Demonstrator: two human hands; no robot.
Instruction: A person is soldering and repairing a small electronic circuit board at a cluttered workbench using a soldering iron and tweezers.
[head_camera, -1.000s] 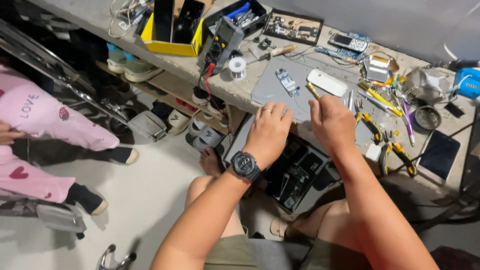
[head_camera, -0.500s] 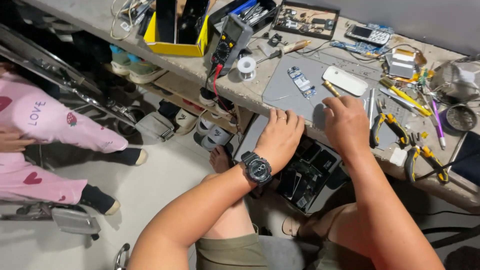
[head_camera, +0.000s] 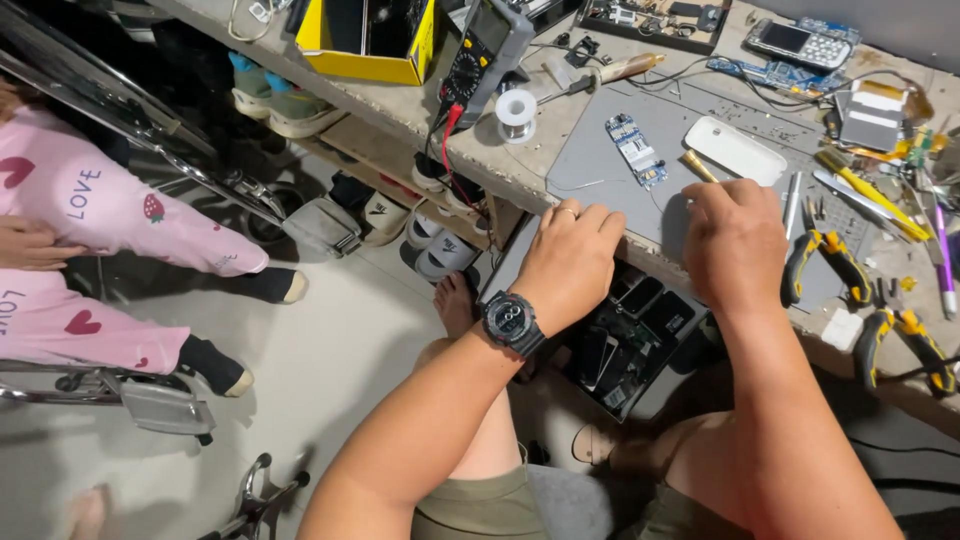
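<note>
Two bare hands rest at the front edge of a long, cluttered grey stone tabletop (head_camera: 400, 105), which runs across the top of the view. Beneath that edge, an open drawer (head_camera: 640, 345) full of dark phones and loose parts hangs just below both wrists. A grey rectangular work mat (head_camera: 640, 190) lies on the tabletop, and both hands sit on its near edge. A yellow cardboard box (head_camera: 365, 45) stands at the far left, with a black digital multimeter (head_camera: 485, 45) leaning beside it. The left hand (head_camera: 570, 260), with a black wristwatch (head_camera: 512, 320) on its wrist, lies palm down, its fingers (head_camera: 590, 220) curled over the mat's edge; whether they grip anything I cannot tell. The right hand (head_camera: 735, 240) is loosely fisted, knuckles up, and what its fingers hold, if anything, is hidden. Just beyond it lies a white oval phone cover (head_camera: 735, 150), and near that a small blue circuit board (head_camera: 635, 150). Yellow-handled black pliers (head_camera: 825, 265) lie just right of the right hand. A small white spool of solder wire (head_camera: 516, 110) stands off the mat's left corner. At the far left, a person in pink printed trousers (head_camera: 110, 230) sits well apart.
</note>
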